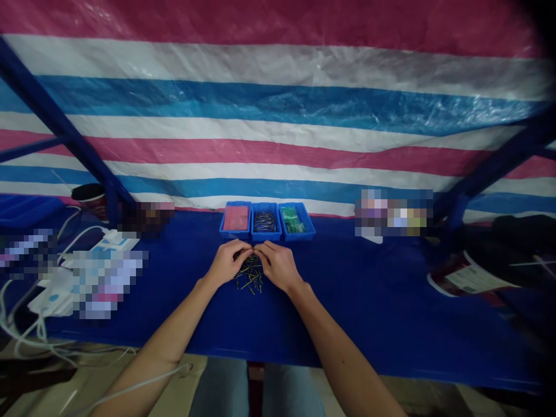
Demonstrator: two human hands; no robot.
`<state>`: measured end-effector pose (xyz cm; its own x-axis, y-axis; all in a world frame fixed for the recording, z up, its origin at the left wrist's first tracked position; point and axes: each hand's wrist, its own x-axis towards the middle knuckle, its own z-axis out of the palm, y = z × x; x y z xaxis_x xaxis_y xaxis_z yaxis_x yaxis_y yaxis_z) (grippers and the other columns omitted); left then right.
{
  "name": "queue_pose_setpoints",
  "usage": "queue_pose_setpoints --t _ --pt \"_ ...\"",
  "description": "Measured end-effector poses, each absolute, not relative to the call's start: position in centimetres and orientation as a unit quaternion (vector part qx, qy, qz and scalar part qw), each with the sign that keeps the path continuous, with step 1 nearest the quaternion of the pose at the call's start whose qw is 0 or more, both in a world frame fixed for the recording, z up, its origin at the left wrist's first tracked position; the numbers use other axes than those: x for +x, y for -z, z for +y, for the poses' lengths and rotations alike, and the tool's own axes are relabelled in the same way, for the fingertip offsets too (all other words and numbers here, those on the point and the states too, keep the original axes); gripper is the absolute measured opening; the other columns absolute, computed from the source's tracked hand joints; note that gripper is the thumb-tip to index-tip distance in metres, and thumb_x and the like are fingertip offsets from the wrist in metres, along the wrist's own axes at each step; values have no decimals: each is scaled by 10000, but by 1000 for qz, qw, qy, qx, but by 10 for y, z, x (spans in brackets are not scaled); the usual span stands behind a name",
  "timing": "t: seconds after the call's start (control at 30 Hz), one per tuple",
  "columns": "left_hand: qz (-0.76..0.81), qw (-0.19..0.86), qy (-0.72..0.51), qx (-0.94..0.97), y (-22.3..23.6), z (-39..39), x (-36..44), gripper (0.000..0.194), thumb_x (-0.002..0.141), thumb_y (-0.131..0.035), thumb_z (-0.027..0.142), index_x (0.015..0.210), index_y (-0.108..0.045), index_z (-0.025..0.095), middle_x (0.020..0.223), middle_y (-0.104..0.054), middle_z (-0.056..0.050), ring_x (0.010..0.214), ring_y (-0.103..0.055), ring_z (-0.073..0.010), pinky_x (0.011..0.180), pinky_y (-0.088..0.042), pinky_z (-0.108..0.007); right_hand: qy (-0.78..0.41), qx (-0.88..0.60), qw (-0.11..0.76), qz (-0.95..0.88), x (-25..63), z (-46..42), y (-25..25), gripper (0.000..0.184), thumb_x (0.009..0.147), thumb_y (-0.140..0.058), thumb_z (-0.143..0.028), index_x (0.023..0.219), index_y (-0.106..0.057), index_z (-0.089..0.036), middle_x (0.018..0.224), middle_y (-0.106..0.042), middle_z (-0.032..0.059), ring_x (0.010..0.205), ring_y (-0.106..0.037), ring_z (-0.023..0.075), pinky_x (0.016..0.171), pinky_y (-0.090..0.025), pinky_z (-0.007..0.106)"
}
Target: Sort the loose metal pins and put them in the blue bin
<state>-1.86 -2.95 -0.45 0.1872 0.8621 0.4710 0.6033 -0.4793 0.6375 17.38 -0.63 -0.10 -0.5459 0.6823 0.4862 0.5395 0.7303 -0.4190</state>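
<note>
A loose pile of thin metal pins with gold-coloured shanks (249, 279) lies on the blue table cover (369, 301), just in front of the bins. My left hand (228, 262) and my right hand (278, 266) curve over the top of the pile, their fingertips meeting above it. The fingers hide the pile's upper part, so I cannot tell whether either hand holds any pins. Both bare forearms reach in from the bottom of the view.
Three blue plastic bins stand side by side beyond the hands: a pink item in the left bin (235, 220), metal pins in the middle bin (266, 222), green items in the right bin (296, 222). White cables (52, 341) trail at the left; papers (471, 278) lie right.
</note>
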Motion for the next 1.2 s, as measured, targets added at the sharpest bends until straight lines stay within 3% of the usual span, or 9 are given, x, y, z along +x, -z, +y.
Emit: queue_pose_setpoints --t 0.47,0.67,0.93,1.2 --pt "464 91 -424 772 2 -37 -11 149 974 -539 228 938 -674 176 826 -661 -43 752 -620 -155 727 -466 -276 -151 -364 331 -857 173 -10 -1 175 1010 -447 -214 901 -583 -222 838 -661 11 745 -604 155 660 -338 256" --pt "450 76 -425 782 4 -37 -7 144 977 -532 216 959 -668 170 821 -653 -45 738 -611 -148 718 -465 -269 -208 -357 344 -843 176 -7 2 263 1034 -401 -275 820 -539 -212 722 -614 -13 641 -562 131 624 -320 238" --pt "473 86 -406 777 5 -36 -6 166 980 -540 263 950 -681 180 727 -657 -6 627 -591 -117 656 -432 -235 -167 -383 354 -837 172 -4 5 441 1063 -342 -380 689 -496 -203 634 -558 -5 597 -516 136 617 -308 266" --pt "521 104 -390 752 7 -35 -11 218 977 -532 317 918 -686 174 551 -518 55 473 -454 -79 548 -349 -208 -151 -322 391 -849 177 -7 -5 175 1031 -431 -265 1014 -597 -214 964 -637 59 922 -565 202 821 -429 304"
